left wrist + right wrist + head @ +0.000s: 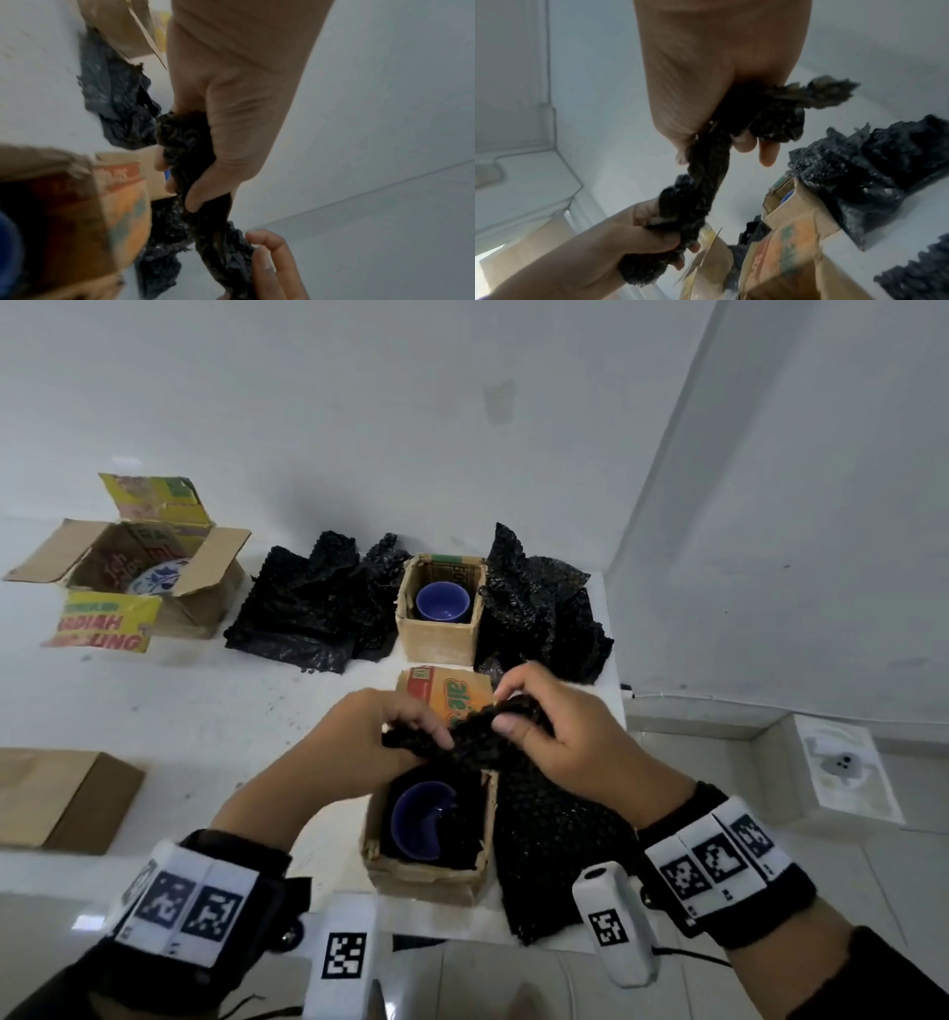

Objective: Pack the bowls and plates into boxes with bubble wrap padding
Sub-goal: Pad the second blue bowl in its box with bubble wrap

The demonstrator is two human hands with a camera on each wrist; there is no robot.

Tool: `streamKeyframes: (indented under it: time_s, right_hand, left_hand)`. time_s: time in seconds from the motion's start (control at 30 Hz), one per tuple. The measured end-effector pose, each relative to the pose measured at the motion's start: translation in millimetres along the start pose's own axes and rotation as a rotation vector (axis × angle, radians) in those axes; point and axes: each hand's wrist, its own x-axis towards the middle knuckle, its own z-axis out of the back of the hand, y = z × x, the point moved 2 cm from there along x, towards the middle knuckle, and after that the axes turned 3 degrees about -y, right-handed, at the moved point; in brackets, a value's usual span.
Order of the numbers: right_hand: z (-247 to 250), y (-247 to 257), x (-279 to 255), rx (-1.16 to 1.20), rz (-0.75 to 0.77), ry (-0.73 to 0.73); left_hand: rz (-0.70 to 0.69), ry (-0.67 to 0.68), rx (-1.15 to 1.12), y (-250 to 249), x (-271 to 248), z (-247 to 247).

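Both hands hold a bunched strip of black bubble wrap above the near small cardboard box. My left hand grips its left end and my right hand grips its right end. The box is lined with black wrap and holds a blue bowl. In the left wrist view, my left hand has its fingers curled round the wrap. Seen from the right wrist, my right hand clutches the twisted wrap, and my left hand grips the lower end.
A second small box behind holds another blue bowl. Black bubble wrap piles flank it, and a sheet lies right of the near box. A larger open box at far left holds a patterned plate. Flat cardboard lies at left.
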Motion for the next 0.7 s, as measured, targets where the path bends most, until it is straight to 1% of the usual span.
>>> streamKeyframes:
  time_s: [0.07,0.13,0.2,0.23,0.3,0.37,0.43,0.57,0.7]
  right_hand:
    - [-20.5,12.2,-1.0,-0.079,-0.017,0.223]
    - [-43.9,17.9,-2.3,-0.257,-0.002,0.433]
    - [-65.4,19.3,-3.1,-0.477,0.052,0.563]
    - [-74.5,19.4,-3.7,-0.575,0.087,0.614]
    - [-89.9,20.2,-6.4,-0.725,0.138,0.703]
    - [-100.8,20.7,-9.7,-0.842,0.152,0.765]
    - [-107.4,20.7,-12.0,-0.944,0.127,0.797]
    - [-118.0,22.4,-10.4,-1.093,0.008,0.859]
    - [-129.0,23.0,-0.5,-1.213,-0.099,1.013]
  left_hand:
    - [0.042,0.083,0.101,19.7,-14.5,1.8]
    - [0.066,0.188,0.233,35.3,-26.8,-4.0]
    - [0.074,0.294,0.364,46.7,-36.5,-14.9]
    - [0.062,0.326,0.429,49.6,-39.7,-20.6]
    - [0.007,0.341,0.510,54.2,-43.7,-28.8]
    - [-0.052,0.325,0.533,58.2,-45.8,-32.1]
    - [-0.088,0.276,0.502,63.8,-47.2,-32.1]
    - [-0.115,0.125,0.395,76.2,-51.1,-33.7]
    - [-0.143,-0.072,0.334,86.6,-51.1,-38.9]
